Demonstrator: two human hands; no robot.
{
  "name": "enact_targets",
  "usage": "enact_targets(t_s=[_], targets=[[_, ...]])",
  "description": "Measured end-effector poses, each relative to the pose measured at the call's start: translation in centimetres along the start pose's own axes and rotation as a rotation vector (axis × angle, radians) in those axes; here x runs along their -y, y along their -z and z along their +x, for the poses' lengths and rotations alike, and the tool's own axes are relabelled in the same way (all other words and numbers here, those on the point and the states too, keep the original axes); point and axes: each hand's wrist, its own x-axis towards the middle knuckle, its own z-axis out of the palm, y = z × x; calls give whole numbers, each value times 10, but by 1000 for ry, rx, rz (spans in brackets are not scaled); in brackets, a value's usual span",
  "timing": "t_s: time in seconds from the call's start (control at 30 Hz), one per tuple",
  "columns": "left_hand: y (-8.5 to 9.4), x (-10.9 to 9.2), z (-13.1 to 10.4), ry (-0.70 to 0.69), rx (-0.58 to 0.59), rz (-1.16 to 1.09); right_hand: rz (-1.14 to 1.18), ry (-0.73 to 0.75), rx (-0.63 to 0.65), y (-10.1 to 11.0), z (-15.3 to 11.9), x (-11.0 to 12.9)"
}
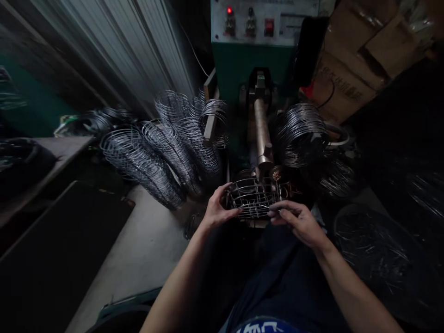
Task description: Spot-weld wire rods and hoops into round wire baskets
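Below the machine's metal arm [262, 129], round bar: wire frame [248, 196], thin metal grid, open gaps. Left hand [219, 208] grips its left edge, thumb near side; right hand [294, 217] pinches what looks like thin wire [265, 207] at its right. Ringed wire stacks [145, 162] left of arm.

Dim overall, edges sinking to black; pale light grazes the ribbed panel [138, 51] at eleven o'clock; a red lamp [229, 10] glows at twelve; fine wires blur softly at four.
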Motion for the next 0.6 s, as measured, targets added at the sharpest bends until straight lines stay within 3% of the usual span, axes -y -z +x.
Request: enact_targets(t_s=[0.13,0.27,0.43,0.6], targets=[[-15,-11,-3,-100,30,106,-620,340,-22,-6,23,1],[-24,-8,-4,-87,11,69,-1025,620,-5,-8,34,-17],[-29,-10,-3,-93,12,68,-1403,686,17,-5,29,-37],[-38,-14,6,-118,6,81,-1447,663,7,5,30,-42]])
